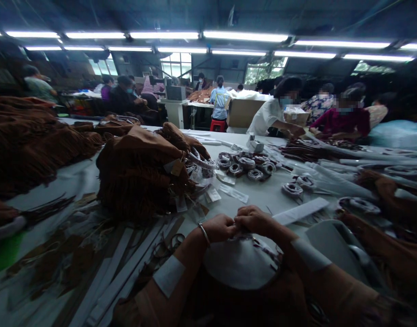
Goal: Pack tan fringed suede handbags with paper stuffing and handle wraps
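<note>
My left hand (221,228) and my right hand (252,219) meet at the front of the table, their fingers pinched together. What they pinch is too small and dark to make out. Just below them, a ring-shaped piece partly wrapped in white (262,247) curves round a pale round area (238,265). Dark brown material (242,304) lies beneath my forearms. Beyond my hands stands a heap of brown fringed bags (136,168) with tags hanging from it. Flat white packets (233,193) lie beside that heap.
Several white-wrapped coils (254,168) sit mid-table. White strips (116,268) and loose tags (55,263) lie at left, beside a brown fringed pile (34,141). A grey container (337,245) stands at right. Co-workers (269,111) work across the table; another person's hand (2,213) shows at left.
</note>
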Tool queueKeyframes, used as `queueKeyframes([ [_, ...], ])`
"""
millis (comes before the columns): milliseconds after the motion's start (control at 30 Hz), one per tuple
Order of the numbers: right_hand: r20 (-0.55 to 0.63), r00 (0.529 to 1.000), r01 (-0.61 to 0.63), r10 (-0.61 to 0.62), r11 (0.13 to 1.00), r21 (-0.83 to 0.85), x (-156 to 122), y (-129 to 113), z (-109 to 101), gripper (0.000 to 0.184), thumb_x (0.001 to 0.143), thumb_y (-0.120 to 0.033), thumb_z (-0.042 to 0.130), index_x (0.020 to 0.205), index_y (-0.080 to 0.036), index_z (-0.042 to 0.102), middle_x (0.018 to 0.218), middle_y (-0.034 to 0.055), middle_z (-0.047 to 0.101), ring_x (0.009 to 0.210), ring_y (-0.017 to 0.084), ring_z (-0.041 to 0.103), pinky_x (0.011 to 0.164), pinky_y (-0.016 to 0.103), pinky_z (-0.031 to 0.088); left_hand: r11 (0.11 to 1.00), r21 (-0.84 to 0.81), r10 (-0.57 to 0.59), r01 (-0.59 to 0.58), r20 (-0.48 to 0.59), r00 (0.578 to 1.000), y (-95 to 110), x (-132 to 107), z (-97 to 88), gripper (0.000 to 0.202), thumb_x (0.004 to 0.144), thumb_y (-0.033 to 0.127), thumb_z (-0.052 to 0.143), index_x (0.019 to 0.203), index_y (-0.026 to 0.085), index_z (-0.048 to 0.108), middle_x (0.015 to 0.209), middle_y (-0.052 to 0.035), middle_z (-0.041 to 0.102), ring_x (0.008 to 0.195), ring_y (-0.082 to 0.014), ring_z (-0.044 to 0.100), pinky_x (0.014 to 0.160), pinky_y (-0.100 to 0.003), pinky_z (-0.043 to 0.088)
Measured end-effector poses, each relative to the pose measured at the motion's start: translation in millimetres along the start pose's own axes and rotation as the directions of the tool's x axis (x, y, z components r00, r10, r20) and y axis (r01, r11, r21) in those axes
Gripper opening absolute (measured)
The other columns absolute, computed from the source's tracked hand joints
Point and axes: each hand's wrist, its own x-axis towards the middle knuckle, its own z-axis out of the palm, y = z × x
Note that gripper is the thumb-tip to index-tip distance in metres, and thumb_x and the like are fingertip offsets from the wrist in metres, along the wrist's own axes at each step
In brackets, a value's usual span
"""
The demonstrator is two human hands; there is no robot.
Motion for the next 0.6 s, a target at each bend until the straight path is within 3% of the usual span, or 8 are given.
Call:
queueKeyframes([
  [100, 0.097, 0.995, -0.023, 0.028, 0.999, -0.046, -2.2, 6.0, -7.9, 0.035, 0.075, -0.048, 0.055, 0.056, -0.018, 0.051, 0.051, -0.0053, 0.04, 0.048, 0.008, 0.032, 0.046, 0.024, 0.025, 1.0, -0.025, -0.005, 0.005, -0.019, 1.0, 0.1, 0.4, 1.5, 0.039, 0.086, 0.046, 0.052, 0.068, 0.013, 0.063, 0.061, -0.0005, 0.058, 0.057, -0.0106, 0.049, 0.055, -0.021, 0.037],
  [200, 0.137, 0.99, -0.003, 0.014, 0.997, -0.077, -7.6, 7.9, -10.9, 0.028, 0.074, -0.04, 0.057, 0.059, -0.018, 0.051, 0.052, -0.0062, 0.041, 0.05, 0.007, 0.032, 0.048, 0.023, 0.024, 0.999, -0.037, 0.0, -0.001, -0.026, 1.0, 2.2, -0.1, 2.3, 0.036, 0.084, 0.043, 0.053, 0.067, 0.013, 0.062, 0.058, 0.0009, 0.054, 0.055, -0.0097, 0.045, 0.052, -0.021, 0.033],
  [500, 0.046, 0.995, -0.083, 0.086, 0.995, -0.053, -18.6, -1.3, -1.6, 0.01, 0.067, -0.025, 0.056, 0.061, -0.017, 0.057, 0.053, -0.0061, 0.046, 0.05, 0.008, 0.037, 0.048, 0.023, 0.027, 0.999, 0.034, 0.038, -0.037, -0.032, 0.999, 13.2, -5.1, 2.8, 0.026, 0.08, 0.035, 0.056, 0.066, 0.013, 0.06, 0.057, 0.0032, 0.05, 0.055, -0.0091, 0.041, 0.051, -0.022, 0.029],
  [600, -0.074, 0.997, 0.011, -0.019, 0.995, -0.098, -20.7, 3.3, 6.5, 0.01, 0.069, -0.018, 0.054, 0.059, -0.017, 0.054, 0.059, -0.0044, 0.048, 0.054, 0.009, 0.041, 0.052, 0.023, 0.03, 0.997, 0.07, 0.045, -0.044, -0.011, 0.999, 11.2, -3.8, 2.4, 0.031, 0.084, 0.038, 0.053, 0.067, 0.013, 0.059, 0.057, 0.0037, 0.048, 0.054, -0.0089, 0.04, 0.051, -0.022, 0.028],
])
